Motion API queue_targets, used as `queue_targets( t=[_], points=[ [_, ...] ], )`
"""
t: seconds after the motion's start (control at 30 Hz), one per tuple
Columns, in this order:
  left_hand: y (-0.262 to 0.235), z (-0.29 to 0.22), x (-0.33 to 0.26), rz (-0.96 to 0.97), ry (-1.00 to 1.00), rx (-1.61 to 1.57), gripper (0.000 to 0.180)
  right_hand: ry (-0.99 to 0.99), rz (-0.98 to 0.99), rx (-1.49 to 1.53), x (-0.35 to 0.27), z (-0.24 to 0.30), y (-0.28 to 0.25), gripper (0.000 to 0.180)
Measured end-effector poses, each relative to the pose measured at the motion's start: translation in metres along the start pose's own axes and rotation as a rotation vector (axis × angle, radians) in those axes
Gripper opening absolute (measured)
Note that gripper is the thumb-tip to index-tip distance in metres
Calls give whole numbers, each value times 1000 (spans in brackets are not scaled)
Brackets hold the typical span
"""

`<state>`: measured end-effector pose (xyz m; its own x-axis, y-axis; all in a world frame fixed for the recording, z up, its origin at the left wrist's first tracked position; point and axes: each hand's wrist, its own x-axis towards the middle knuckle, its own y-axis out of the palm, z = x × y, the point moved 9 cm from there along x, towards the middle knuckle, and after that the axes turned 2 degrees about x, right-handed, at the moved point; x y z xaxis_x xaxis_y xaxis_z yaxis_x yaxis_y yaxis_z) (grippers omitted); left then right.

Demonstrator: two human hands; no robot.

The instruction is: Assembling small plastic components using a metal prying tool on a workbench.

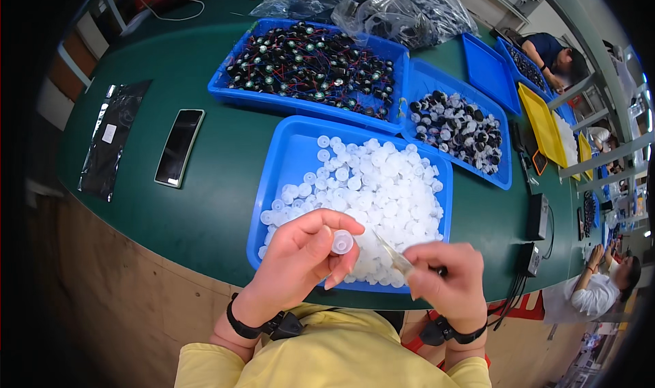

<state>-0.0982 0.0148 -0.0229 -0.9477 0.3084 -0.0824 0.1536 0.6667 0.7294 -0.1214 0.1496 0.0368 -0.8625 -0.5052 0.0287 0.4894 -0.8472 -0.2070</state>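
Note:
My left hand (303, 255) pinches a small round translucent white plastic cap (342, 242) between thumb and fingers, its open ringed face turned up. In my right hand (447, 275) is a pair of metal tweezers (394, 253), slightly blurred, with the tip pointing up and left toward the cap. The tip is apart from the cap. Beneath both hands lies a blue tray (273, 173) heaped with similar white caps (389, 183). My hands are over its near edge.
Behind stands a blue tray (217, 81) of small black parts with red and blue wires. Right of it, another blue tray (503, 173) holds black-and-white pieces. A phone (179, 148) and a black plastic bag (112, 142) lie left. Co-workers sit at the right.

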Motion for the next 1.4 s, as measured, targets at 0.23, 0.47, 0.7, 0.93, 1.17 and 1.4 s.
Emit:
queue_targets(
  t=[0.23,0.47,0.7,0.93,1.17,1.4],
  points=[
    [10,-2,-7,83,-10,90,37,-483,72,-614,-16,46,18,18],
    [7,-1,-12,26,-51,169,31,-581,107,-796,-20,55,30,21],
    [-3,2,-14,-51,-78,364,18,-552,208,-939,-25,57,38,28],
    [6,23,-14,33,-270,228,13,-592,329,-922,-21,53,51,28],
    [-44,-10,-16,-132,100,41,16,-374,231,-838,-11,38,17,24],
    [-39,-5,-9,-88,86,-10,25,-242,23,-866,35,-7,0,38]
  ],
)
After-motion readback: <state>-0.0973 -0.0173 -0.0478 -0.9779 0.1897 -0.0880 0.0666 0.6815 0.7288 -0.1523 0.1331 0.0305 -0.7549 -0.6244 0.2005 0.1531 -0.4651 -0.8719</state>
